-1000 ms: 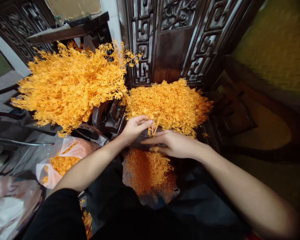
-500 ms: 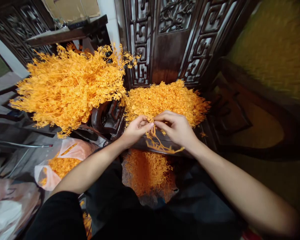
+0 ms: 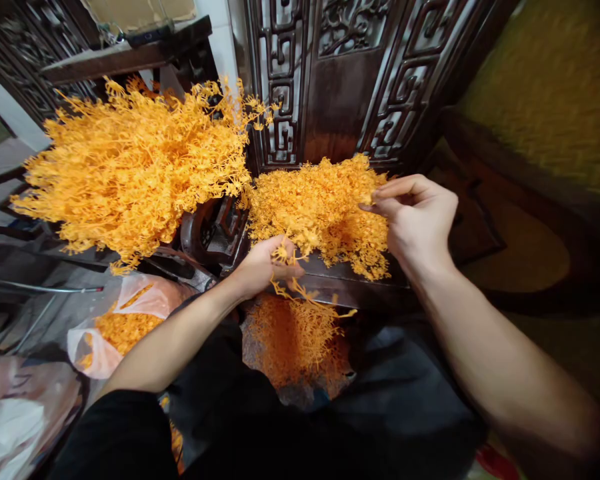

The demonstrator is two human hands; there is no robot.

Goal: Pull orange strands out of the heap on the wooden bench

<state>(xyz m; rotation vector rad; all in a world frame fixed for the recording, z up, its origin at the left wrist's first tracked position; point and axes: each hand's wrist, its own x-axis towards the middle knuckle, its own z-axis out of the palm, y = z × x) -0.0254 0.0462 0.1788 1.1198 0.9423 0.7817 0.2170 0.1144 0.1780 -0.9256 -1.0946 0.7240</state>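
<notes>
- Head camera view, looking down: a yellow-orange flower sprig (image 3: 307,293), apparently artificial, is held in the left hand (image 3: 267,267) at the front edge of a dark wooden seat (image 3: 337,275).
- The left fingers and thumb are curled closed around the sprig; its thin, forked ends are left hanging below the hand.
- The right hand (image 3: 423,220) is held at the right end of a dense pile of matching sprays (image 3: 310,200) on the seat. Its thumb and fingertips are close together, but whether anything is pinched between them cannot be told.
- Beyond the seat, a carved lattice panel (image 3: 340,100) is seen. To the left, past a scrolled armrest (image 3: 197,230), a larger heap of sprays (image 3: 140,173) is piled.
- Below the seat edge, between dark-clothed legs, a cluster of orange stems (image 3: 300,333) is seen. Orange pieces are also held in a pink plastic bag (image 3: 163,293) at lower left.
- For good handling, the sprig is best gripped by its stem, lightly, since the fine tips look easily bent.
- The dangling ends should be kept clear of the pile, where the branching tips could be snagged.
- Should a piece be caught at the right fingertips, it is best drawn out slowly along its stem, so that its neighbours are not dragged along.
</notes>
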